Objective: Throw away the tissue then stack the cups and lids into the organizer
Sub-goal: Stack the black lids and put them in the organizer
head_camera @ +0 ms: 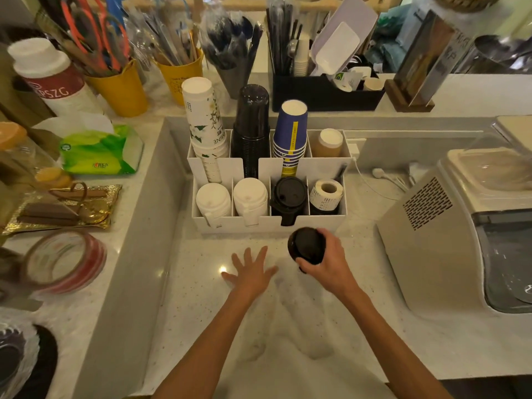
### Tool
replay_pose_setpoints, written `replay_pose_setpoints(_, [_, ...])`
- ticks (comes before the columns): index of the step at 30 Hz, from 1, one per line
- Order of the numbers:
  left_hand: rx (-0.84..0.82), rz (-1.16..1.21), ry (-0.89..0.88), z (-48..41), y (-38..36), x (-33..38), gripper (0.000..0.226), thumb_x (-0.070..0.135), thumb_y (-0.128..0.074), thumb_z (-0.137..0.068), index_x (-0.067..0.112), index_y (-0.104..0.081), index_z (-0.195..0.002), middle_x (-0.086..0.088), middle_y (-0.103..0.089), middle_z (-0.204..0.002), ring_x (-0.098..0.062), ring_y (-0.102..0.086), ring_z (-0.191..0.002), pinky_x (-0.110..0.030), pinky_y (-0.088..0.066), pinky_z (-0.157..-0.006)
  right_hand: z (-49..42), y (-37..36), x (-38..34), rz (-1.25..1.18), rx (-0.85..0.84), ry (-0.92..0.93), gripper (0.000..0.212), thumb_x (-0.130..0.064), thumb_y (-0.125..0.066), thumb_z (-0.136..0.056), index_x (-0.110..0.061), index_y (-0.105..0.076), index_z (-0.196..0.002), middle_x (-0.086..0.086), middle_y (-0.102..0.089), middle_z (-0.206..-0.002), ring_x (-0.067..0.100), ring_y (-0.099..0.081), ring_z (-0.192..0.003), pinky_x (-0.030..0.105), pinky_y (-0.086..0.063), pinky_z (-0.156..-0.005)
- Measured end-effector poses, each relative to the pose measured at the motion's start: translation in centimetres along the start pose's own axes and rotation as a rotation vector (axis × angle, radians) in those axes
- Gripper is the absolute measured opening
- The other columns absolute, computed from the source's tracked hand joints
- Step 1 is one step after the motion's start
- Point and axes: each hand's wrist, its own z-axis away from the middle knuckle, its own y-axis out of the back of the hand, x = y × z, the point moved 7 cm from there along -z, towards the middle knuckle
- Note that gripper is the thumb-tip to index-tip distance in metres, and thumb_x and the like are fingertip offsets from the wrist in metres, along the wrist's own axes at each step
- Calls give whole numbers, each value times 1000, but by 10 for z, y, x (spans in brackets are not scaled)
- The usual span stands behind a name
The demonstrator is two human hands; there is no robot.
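A white organizer (227, 165) stands on the counter. Its back row holds a stack of white floral cups (205, 125), black cups (251, 128), blue cups (289, 136) and a brown cup (328, 143). In the front row are two stacks of white lids (213, 203) (250, 198), black lids (288, 197) and a label roll (326, 194). My right hand (328, 259) grips a stack of black lids (305, 244) just in front of the organizer. My left hand (252, 272) rests flat on the counter with its fingers spread, holding nothing.
A white machine (449, 226) stands on the right. A green tissue pack (98, 149), a gold tray (66, 208) and tape rolls (63, 260) lie on the raised left ledge. Yellow cups with straws (121, 84) and a black caddy (325, 93) line the back.
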Motion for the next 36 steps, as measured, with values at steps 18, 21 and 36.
replay_pose_setpoints(18, [-72, -186, -16, 7, -24, -19, 108, 72, -60, -76, 47, 18, -147, 4, 32, -158, -38, 33, -142, -83, -4, -103, -123, 3, -81, 222, 156, 111, 87, -51, -78, -71, -19, -34, -139, 12, -42, -140, 31, -41, -127, 47, -40, -106])
replay_pose_setpoints(21, [-74, -191, -5, 8, -22, -18, 107, 71, -59, -76, 48, 18, -146, 4, 32, -159, -38, 32, -142, -82, -5, -103, -121, -1, -80, 187, 230, 41, 90, -57, -77, -69, -19, -34, -138, 13, -41, -139, 31, -40, -126, 47, -40, -105])
replay_pose_setpoints(36, [39, -203, -78, -10, -44, -39, 80, 86, -15, -78, 57, 37, -131, 12, 43, -152, -31, 47, -134, -81, 18, -95, -114, -13, -68, 15, 166, 69, 95, -54, -76, -72, -20, -26, -144, 6, -38, -147, 27, -37, -135, 48, -37, -110])
